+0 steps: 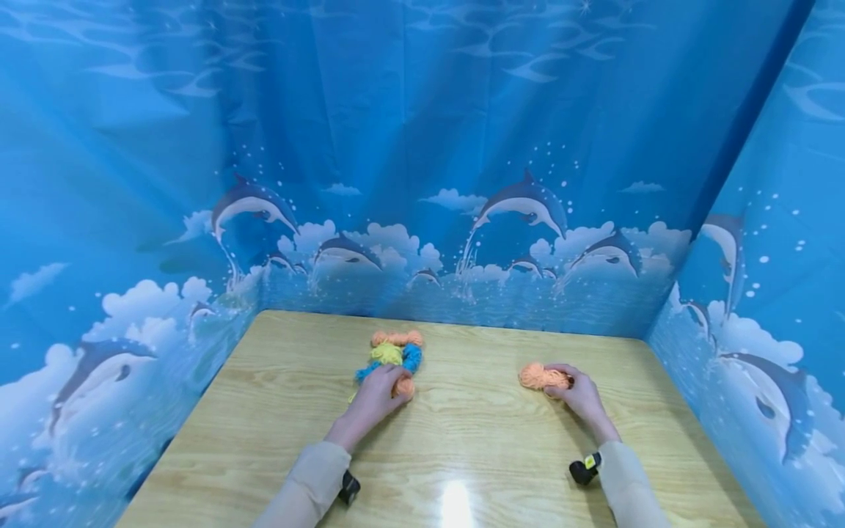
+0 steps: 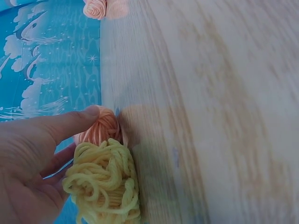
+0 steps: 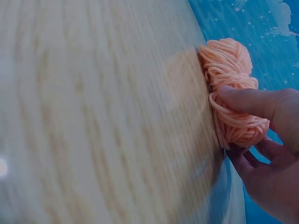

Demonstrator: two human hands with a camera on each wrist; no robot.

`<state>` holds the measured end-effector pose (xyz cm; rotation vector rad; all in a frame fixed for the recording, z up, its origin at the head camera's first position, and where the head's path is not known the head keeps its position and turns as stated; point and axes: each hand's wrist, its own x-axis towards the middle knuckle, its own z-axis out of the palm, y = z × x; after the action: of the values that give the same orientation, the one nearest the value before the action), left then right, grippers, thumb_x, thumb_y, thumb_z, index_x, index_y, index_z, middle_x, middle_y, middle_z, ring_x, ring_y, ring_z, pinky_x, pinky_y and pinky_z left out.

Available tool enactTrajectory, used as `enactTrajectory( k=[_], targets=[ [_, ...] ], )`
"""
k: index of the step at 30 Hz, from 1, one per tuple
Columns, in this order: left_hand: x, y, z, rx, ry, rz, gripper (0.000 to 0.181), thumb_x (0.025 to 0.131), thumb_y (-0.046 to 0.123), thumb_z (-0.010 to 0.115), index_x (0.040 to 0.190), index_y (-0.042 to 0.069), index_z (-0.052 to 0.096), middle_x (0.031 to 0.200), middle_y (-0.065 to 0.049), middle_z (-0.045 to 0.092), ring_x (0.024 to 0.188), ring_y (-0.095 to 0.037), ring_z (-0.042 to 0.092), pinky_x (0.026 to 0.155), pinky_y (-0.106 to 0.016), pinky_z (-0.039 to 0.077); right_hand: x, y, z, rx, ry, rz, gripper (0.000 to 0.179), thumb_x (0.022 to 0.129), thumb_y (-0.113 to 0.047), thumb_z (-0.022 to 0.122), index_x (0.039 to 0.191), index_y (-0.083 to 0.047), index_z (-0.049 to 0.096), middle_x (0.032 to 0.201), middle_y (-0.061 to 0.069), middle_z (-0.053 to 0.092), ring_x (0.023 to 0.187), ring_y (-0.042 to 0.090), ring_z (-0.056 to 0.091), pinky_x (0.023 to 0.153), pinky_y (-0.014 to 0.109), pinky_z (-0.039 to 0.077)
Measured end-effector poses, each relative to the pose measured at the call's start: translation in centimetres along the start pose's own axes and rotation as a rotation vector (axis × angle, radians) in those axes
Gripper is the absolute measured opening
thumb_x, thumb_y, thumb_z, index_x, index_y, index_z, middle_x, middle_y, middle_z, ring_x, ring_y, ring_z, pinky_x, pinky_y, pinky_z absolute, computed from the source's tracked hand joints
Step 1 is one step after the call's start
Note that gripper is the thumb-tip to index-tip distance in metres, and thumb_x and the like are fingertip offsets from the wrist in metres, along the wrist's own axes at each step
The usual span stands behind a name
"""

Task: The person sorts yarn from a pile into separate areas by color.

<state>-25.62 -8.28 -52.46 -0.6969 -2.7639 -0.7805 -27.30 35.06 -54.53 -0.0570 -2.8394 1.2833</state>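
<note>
My left hand (image 1: 373,402) grips a peach yarn ball (image 1: 404,388) on the left part of the table, partly covering it. In the left wrist view, the thumb lies on the peach ball and a loose yellow yarn bundle (image 2: 105,186) sits close in front of the palm. Just beyond that hand are blue yarn (image 1: 411,357), a yellow yarn ball (image 1: 387,354) and a peach skein (image 1: 396,338). Over on the right, my right hand (image 1: 584,400) holds a loosely wound peach yarn skein (image 3: 233,88) between thumb and fingers, low at the tabletop.
The wood-grain table (image 1: 462,433) carries the yarn and has bare surface between the two hands. Blue curtains (image 1: 422,147) printed with dolphins rise behind it and along both sides. A small black device (image 1: 584,470) is by the right wrist.
</note>
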Motion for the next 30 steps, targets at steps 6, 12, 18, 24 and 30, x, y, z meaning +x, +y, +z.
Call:
enactTrajectory(
  k=[6,12,18,24,30],
  targets=[
    [0.16,0.07,0.22,-0.007,-0.004,-0.011,0.034,0.088,0.016,0.081,0.119,0.008,0.070,0.113,-0.010,0.069,0.108,-0.029,0.064,0.089,-0.044,0.056,0.00,-0.08,0.15,-0.026,0.016,-0.004,0.047,0.090,-0.013,0.078,0.133,-0.003,0.062,0.141,0.029,0.053,0.124,0.044,0.053,0.095,0.055,0.048],
    [0.08,-0.02,0.44,-0.013,0.005,-0.011,0.038,0.086,0.014,0.082,0.120,0.007,0.068,0.114,-0.011,0.068,0.107,-0.031,0.063,0.088,-0.045,0.056,-0.20,-0.19,0.22,-0.029,0.016,-0.020,0.048,0.089,-0.013,0.079,0.133,-0.003,0.062,0.142,0.030,0.052,0.128,0.047,0.049,0.101,0.061,0.045],
    [-0.11,0.04,0.59,-0.010,0.000,-0.009,0.039,0.083,0.012,0.085,0.118,0.007,0.068,0.112,-0.011,0.068,0.104,-0.031,0.063,0.085,-0.044,0.056,-0.42,-0.23,0.21,-0.030,0.024,-0.053,0.050,0.088,-0.014,0.080,0.133,-0.003,0.062,0.142,0.031,0.052,0.130,0.049,0.048,0.104,0.063,0.043],
    [-0.16,0.09,0.71,-0.010,0.000,-0.011,0.040,0.082,0.011,0.085,0.118,0.007,0.068,0.113,-0.011,0.068,0.105,-0.031,0.063,0.086,-0.045,0.057,-0.57,-0.21,0.01,-0.026,0.018,-0.053,0.051,0.089,-0.015,0.080,0.134,-0.004,0.061,0.144,0.029,0.051,0.132,0.048,0.046,0.105,0.063,0.042],
    [-0.11,0.20,0.80,-0.002,0.005,-0.015,0.038,0.083,0.014,0.085,0.117,0.008,0.068,0.113,-0.010,0.067,0.104,-0.030,0.063,0.083,-0.044,0.056,-0.64,-0.34,-0.22,-0.020,0.012,-0.050,0.051,0.090,-0.015,0.079,0.136,-0.004,0.060,0.144,0.027,0.051,0.130,0.045,0.049,0.099,0.057,0.047]
  ],
)
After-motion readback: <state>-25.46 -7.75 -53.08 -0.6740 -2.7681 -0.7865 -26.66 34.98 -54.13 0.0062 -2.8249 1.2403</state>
